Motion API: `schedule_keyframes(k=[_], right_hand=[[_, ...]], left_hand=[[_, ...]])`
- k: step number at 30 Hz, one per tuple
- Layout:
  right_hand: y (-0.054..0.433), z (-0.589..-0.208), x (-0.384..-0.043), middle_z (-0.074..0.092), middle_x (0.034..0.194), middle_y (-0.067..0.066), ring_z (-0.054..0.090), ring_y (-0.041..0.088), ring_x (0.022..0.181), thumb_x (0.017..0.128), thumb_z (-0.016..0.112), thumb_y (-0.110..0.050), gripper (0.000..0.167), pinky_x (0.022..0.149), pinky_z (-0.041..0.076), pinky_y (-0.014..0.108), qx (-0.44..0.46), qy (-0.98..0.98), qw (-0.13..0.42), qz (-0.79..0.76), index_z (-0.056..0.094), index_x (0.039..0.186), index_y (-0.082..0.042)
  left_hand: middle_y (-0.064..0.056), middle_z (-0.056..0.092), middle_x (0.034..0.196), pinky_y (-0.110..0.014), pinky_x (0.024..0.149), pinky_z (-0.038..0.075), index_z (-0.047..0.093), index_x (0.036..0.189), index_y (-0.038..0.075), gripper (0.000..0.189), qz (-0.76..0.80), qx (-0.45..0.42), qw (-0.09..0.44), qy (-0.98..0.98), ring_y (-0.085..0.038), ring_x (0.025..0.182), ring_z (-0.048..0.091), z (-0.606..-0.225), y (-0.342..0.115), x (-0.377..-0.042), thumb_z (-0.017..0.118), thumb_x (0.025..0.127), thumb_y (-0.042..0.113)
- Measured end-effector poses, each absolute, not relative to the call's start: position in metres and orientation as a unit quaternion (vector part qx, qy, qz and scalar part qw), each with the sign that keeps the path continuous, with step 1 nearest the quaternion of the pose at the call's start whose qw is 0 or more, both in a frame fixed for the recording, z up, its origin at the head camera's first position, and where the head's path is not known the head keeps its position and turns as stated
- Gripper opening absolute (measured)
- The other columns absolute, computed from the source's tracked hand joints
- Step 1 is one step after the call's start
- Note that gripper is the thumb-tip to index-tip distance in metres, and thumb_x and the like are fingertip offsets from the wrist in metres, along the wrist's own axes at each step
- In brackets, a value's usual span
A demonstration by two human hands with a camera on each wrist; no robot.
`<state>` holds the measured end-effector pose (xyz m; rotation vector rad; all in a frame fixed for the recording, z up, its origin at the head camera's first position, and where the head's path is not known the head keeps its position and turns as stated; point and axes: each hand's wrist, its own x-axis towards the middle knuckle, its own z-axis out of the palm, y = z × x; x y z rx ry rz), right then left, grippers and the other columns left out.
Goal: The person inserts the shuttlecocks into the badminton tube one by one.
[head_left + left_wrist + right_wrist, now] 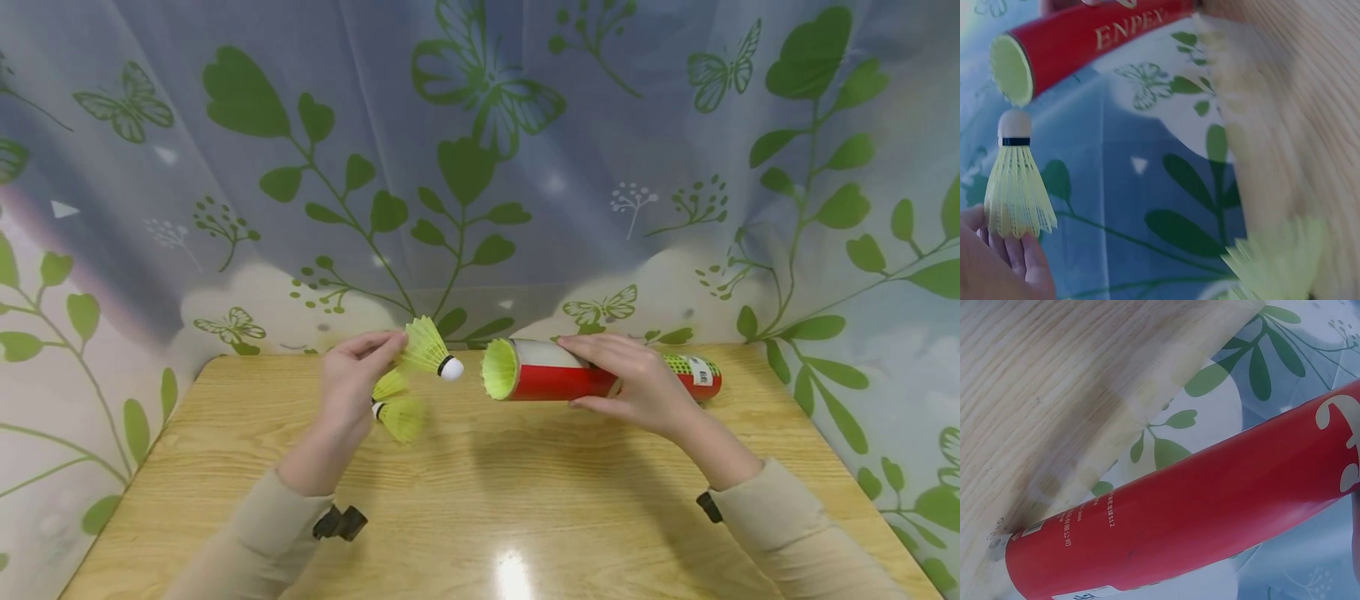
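A yellow shuttlecock (426, 347) with a white cork and black band is pinched at its skirt rim by my left hand (351, 385). Its cork points right, at the mouth of a red shuttlecock tube (555, 382), a short gap away. My right hand (641, 385) grips the tube around its middle, holding it nearly level. Yellow skirt edges (497, 369) show at the tube's mouth. In the left wrist view the held shuttlecock (1016, 181) stands cork up below the tube (1085, 47). The right wrist view shows the tube's closed end (1085, 556); that hand is mostly out of frame.
More yellow shuttlecocks (401, 417) lie on the wooden table (450, 517) beside and partly behind the left hand. A patterned curtain (360, 250) hangs along the table's back edge and sides. Light glares off the table near its front.
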<state>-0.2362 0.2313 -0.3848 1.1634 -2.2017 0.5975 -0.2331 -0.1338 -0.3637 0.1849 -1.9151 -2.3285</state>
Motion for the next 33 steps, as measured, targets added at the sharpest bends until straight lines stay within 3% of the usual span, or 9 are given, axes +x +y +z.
schedule_keyframes(k=[4,12,18,24,27,31,33], right_hand=[[0.23,-0.385,-0.236,0.076,0.133,0.011,0.073,0.034,0.119,0.08,0.096,-0.033,0.072,0.101,0.056,0.059,0.435,-0.824,0.286,0.225,0.068,0.14,-0.007],[0.228,-0.381,-0.235,0.076,0.132,0.013,0.073,0.034,0.118,0.063,0.102,-0.014,0.084,0.102,0.056,0.063,0.425,-0.831,0.281,0.222,0.068,0.139,-0.005],[0.226,-0.379,-0.235,0.076,0.132,0.012,0.073,0.033,0.119,0.064,0.102,-0.015,0.083,0.104,0.054,0.064,0.415,-0.838,0.279,0.22,0.068,0.139,-0.006],[0.226,-0.379,-0.236,0.076,0.132,0.012,0.072,0.033,0.119,0.064,0.102,-0.015,0.083,0.106,0.053,0.065,0.413,-0.838,0.28,0.221,0.068,0.14,-0.006],[0.226,-0.38,-0.236,0.076,0.131,0.013,0.073,0.034,0.118,0.064,0.102,-0.014,0.083,0.105,0.054,0.065,0.416,-0.835,0.283,0.223,0.068,0.139,-0.005],[0.226,-0.38,-0.237,0.076,0.131,0.013,0.073,0.034,0.118,0.063,0.102,-0.014,0.084,0.104,0.055,0.064,0.418,-0.833,0.285,0.223,0.068,0.139,-0.005],[0.226,-0.381,-0.237,0.076,0.131,0.013,0.073,0.034,0.117,0.063,0.102,-0.014,0.084,0.103,0.055,0.064,0.418,-0.833,0.286,0.223,0.068,0.139,-0.005]], left_hand=[[0.013,0.079,0.084,-0.02,0.085,0.062,0.081,0.082,0.026,0.023,-0.778,0.058,0.082,-0.62,-0.002,0.079,0.072,-0.356,-0.122,-0.23,0.08,0.095,0.007],[0.014,0.079,0.08,-0.02,0.085,0.061,0.08,0.079,0.028,0.032,-0.796,0.055,0.128,-0.589,-0.002,0.077,0.073,-0.348,-0.1,-0.222,0.079,0.094,0.0],[0.015,0.079,0.079,-0.02,0.089,0.059,0.08,0.077,0.027,0.034,-0.798,0.031,0.144,-0.585,-0.003,0.08,0.074,-0.347,-0.084,-0.215,0.08,0.092,-0.003],[0.014,0.078,0.08,-0.02,0.082,0.06,0.082,0.08,0.022,0.027,-0.782,-0.007,0.13,-0.609,-0.004,0.079,0.072,-0.351,-0.075,-0.206,0.081,0.091,-0.002],[0.012,0.079,0.081,-0.021,0.081,0.061,0.083,0.084,0.016,0.022,-0.771,-0.029,0.119,-0.625,-0.004,0.078,0.073,-0.353,-0.074,-0.203,0.081,0.09,-0.004],[0.01,0.08,0.083,-0.022,0.081,0.063,0.082,0.094,-0.002,0.006,-0.746,-0.055,0.096,-0.657,-0.006,0.079,0.074,-0.355,-0.076,-0.203,0.081,0.089,-0.005],[0.006,0.081,0.086,-0.023,0.081,0.063,0.08,0.098,-0.008,0.009,-0.727,-0.066,0.083,-0.678,-0.006,0.08,0.074,-0.355,-0.079,-0.204,0.081,0.09,-0.004]])
